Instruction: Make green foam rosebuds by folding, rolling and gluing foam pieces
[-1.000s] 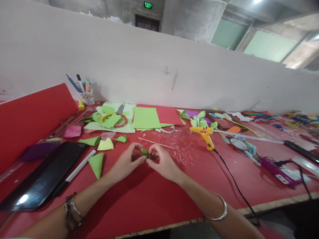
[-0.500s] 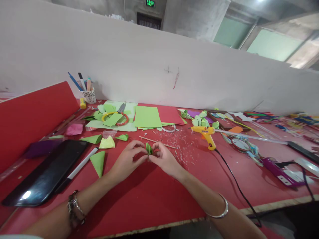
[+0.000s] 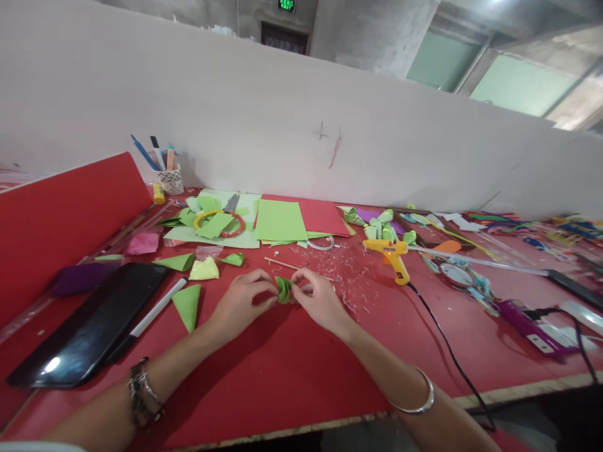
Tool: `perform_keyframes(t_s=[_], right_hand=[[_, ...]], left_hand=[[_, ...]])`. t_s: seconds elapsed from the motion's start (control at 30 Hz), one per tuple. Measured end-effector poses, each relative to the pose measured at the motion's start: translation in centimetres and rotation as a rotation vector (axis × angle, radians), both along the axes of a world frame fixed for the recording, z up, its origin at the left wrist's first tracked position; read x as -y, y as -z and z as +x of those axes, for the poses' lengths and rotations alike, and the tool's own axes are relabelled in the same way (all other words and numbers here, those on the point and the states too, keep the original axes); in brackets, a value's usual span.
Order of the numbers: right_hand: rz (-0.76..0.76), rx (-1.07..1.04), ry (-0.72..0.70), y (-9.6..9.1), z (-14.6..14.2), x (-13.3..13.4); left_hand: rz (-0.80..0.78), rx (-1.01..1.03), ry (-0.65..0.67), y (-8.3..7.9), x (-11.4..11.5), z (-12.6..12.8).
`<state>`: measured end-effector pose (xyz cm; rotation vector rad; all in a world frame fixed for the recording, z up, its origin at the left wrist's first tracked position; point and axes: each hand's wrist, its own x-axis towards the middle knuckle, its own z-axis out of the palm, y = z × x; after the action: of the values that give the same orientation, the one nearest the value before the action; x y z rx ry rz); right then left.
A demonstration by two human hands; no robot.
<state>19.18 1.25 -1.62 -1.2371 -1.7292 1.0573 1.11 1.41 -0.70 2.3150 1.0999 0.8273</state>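
Between my two hands is a small rolled piece of green paper (image 3: 283, 289), its curled layers facing me. My left hand (image 3: 245, 299) pinches its left side with thumb and fingers. On the opposite side, my right hand (image 3: 318, 301) grips the edge between thumb and forefinger. A thin wooden stick (image 3: 299, 269) lies on the table just behind the hands, partly hidden by them. Left of my left hand lies a flat green paper cone (image 3: 187, 306), with a second green cone (image 3: 175, 262) behind it.
A yellow glue gun (image 3: 389, 256) with a black cord lies to the right, by scattered scraps. Scissors (image 3: 221, 223) rest on green paper at the back, near green sheets (image 3: 281, 220). A black phone-like slab (image 3: 89, 326) and a marker (image 3: 157, 307) lie left. Purple power strip (image 3: 532, 326) at right.
The green paper roll has turned between my fingers, so more of its curled layers show. My right fingers have shifted slightly along its edge. The view has moved a little.
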Motion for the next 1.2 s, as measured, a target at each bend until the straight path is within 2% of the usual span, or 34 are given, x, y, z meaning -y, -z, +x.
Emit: perform_keyframes(t_s=[0.13, 0.3, 0.5, 0.87, 1.2], right_hand=[[0.17, 0.223, -0.003, -0.9, 0.6, 0.0], [0.163, 0.312, -0.075, -1.3, 0.6, 0.3], [0.224, 0.415, -0.074, -1.1, 0.1, 0.6], [0.182, 0.358, -0.146, -0.9, 0.4, 0.2], [0.168, 0.335, -0.217, -0.6, 0.8, -0.1]], left_hand=[[0.018, -0.068, -0.012, 0.0, -0.3, -0.3], [0.034, -0.141, -0.054, -0.2, -0.4, -0.6], [0.023, -0.087, -0.029, 0.0, -0.3, -0.4], [0.003, -0.05, -0.044, -0.1, -0.5, -0.5], [-0.072, -0.055, 0.114, 0.0, -1.0, -1.1]])
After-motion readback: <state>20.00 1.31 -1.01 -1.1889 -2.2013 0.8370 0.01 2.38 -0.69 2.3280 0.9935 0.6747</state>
